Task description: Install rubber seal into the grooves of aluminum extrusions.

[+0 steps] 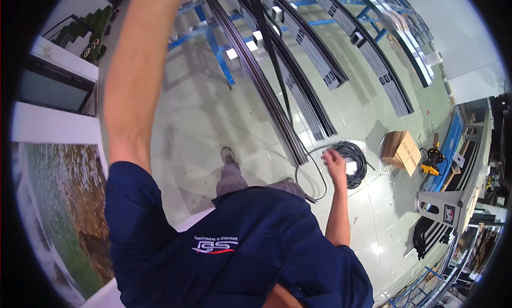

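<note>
From the head view, my left arm (133, 94) stretches up past the upper edge; the hand itself is out of sight, so I cannot tell how far open it is or what it has hold of. My right hand (335, 165) is out to my right, its fingers partly bent, in front of the left edge of a black coil (361, 166). I can't make out whether the fingers grip any of it. A loose loop runs off the coil's left side, curving down near my right leg.

A dark strip (268, 36) comes down from the upper edge, across the long dark bars (255, 73), and thins toward their near ends. A blue trestle (216, 49) stands under the bars. Right of the coil sits a cardboard box (409, 153), with a yellow-and-black tool (431, 168) beyond it. One shoe (228, 156) shows on the tiled floor (192, 116).
</note>
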`<state>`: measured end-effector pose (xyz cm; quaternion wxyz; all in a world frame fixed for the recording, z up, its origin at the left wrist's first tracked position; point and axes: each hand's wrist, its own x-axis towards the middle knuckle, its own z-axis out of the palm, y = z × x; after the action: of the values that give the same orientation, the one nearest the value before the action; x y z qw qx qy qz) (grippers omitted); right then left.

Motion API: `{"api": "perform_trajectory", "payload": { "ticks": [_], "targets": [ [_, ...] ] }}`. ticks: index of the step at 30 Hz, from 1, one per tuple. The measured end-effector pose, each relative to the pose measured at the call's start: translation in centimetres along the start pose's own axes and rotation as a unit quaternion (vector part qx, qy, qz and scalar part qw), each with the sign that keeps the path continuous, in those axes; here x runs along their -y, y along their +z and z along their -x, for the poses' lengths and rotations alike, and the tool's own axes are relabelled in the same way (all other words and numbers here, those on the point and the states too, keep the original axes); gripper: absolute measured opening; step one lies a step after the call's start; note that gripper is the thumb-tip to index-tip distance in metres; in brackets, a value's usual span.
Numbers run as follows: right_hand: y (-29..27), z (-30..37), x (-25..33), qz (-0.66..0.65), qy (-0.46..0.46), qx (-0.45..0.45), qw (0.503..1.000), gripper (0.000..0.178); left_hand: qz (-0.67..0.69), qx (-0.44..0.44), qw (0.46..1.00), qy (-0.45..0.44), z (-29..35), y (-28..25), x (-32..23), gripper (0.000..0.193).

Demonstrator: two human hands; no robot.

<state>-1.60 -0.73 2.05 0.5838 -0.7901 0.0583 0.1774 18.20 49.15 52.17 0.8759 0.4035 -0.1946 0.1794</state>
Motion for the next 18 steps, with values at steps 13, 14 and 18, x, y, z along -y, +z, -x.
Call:
{"api": "perform_trajectory", "payload": {
  "ticks": [13, 14, 18],
  "targets": [
    [27.6, -13.2, 35.4, 0.123, -0.318, -0.172, 0.924, 0.009, 0.263, 0.047, 0.943, -0.197, 4.4, -16.9, 4.6, 0.016],
    [26.9, -14.1, 34.4, 0.158, -0.332, -0.201, 0.908, 0.012, 0.308, 0.034, 0.93, -0.196, 3.1, -19.7, 3.2, 0.016],
    [23.9, -16.6, 29.2, 0.224, -0.274, -0.229, 0.907, 0.024, 0.266, 0.104, 0.956, -0.067, -4.1, -26.7, -5.0, 0.027]
  ]
}}
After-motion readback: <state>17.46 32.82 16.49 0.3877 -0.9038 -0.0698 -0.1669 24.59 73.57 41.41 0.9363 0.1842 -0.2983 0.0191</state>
